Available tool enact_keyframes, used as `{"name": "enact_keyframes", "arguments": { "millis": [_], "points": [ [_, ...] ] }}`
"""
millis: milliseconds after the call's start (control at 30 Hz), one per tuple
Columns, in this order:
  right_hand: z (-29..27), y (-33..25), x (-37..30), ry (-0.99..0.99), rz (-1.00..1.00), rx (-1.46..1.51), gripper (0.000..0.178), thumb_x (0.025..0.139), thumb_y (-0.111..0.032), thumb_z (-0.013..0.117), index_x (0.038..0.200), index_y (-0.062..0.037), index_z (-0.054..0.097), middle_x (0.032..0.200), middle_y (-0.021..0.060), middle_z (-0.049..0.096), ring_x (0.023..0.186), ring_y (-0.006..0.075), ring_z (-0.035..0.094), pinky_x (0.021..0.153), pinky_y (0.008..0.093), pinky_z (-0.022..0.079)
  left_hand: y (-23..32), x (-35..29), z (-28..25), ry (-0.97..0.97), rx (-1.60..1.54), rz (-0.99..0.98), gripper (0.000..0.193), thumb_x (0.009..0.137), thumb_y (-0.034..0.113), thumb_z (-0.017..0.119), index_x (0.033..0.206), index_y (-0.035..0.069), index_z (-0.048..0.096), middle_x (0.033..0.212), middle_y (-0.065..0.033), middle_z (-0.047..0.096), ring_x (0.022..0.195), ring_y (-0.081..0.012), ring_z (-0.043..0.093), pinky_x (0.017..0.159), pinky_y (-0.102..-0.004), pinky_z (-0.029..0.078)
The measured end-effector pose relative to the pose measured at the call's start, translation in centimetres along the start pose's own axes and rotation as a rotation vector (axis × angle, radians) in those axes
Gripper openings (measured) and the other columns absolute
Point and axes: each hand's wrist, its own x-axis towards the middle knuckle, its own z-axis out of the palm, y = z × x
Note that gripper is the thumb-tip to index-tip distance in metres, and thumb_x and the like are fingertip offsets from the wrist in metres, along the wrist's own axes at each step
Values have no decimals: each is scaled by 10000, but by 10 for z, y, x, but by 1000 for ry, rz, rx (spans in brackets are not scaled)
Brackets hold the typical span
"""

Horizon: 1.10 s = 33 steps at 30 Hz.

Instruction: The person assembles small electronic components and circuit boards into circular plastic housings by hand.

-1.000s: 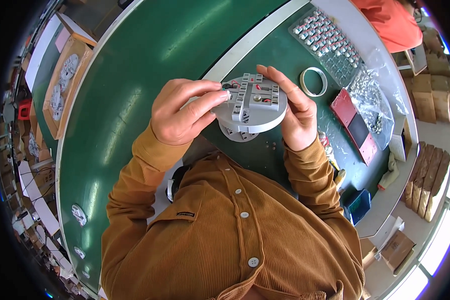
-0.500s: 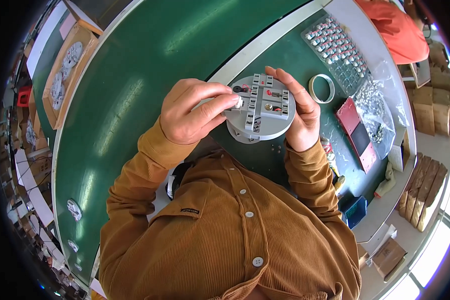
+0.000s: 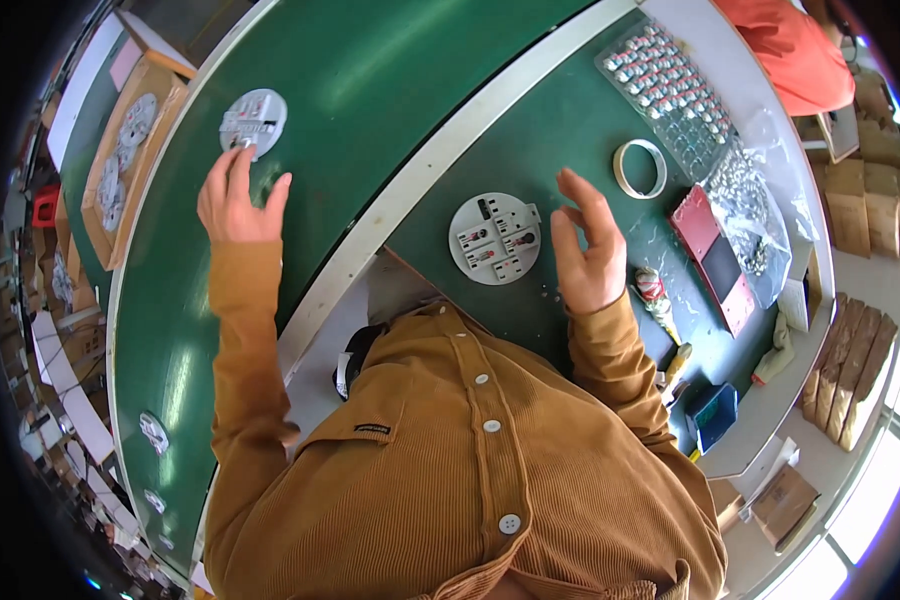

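Head view: my left hand (image 3: 242,205) stretches over the long green surface (image 3: 370,110), fingers loose and parted, at the near edge of a grey disc (image 3: 257,118); whether the fingertips touch it, I cannot tell. My right hand (image 3: 592,265) hangs empty over the bench (image 3: 565,140), thumb and fingers apart. Discs like these, I judge, are best handled by the rim, held level, with fingertips clear of the raised blocks, and let go with fingers lifted straight off rather than dragged across. The grey disc lies flat beyond the white rail (image 3: 425,180), right at my left fingertips; a second disc (image 3: 494,239), set with small red and black parts, lies on the bench between my hands, just left of the right one.
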Motion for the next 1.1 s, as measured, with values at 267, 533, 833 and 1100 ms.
{"name": "enact_keyframes", "arguments": {
  "millis": [267, 533, 833, 1100],
  "points": [
    [-27, 1, -48, 129, 19, -141, 414, 914, 60, 641, 1325, 18, 681, 1240, 157, 711, 978, 279, 694, 891, 352, 570, 189, 29, 52, -627, -994, 509, 436, 877, 99, 804, 1305, 77, 722, 1379, -100, 628, 1154, -309, 651, 992, -400, 540],
    [-151, 59, 99, 249, 57, -610, 318, 963, -203, 678, 1212, -24, 762, 1038, 144, 800, 888, 328, 735, 827, 400, 579, 195, 20, 37, -534, -794, 252, 42, 931, 74, 726, 961, 63, 753, 870, -94, 650, 722, -317, 619, 676, -405, 519],
    [-176, 147, 186, 366, 342, -705, 492, 892, -455, 802, 1223, -92, 775, 1047, 128, 799, 959, 316, 746, 880, 410, 593, 211, -39, 15, -195, -759, 81, 193, 874, -32, 707, 1058, 21, 728, 963, -74, 660, 810, -282, 608, 759, -363, 520],
    [-163, 80, 144, 392, 174, -267, 310, 937, -223, 772, 1182, -36, 805, 1069, 83, 797, 936, 191, 705, 857, 318, 568, 191, -15, 8, -499, -915, 230, 828, 790, 157, 863, 1527, 18, 512, 1521, -187, 567, 1383, -359, 544, 1194, -443, 409]
  ]
}}
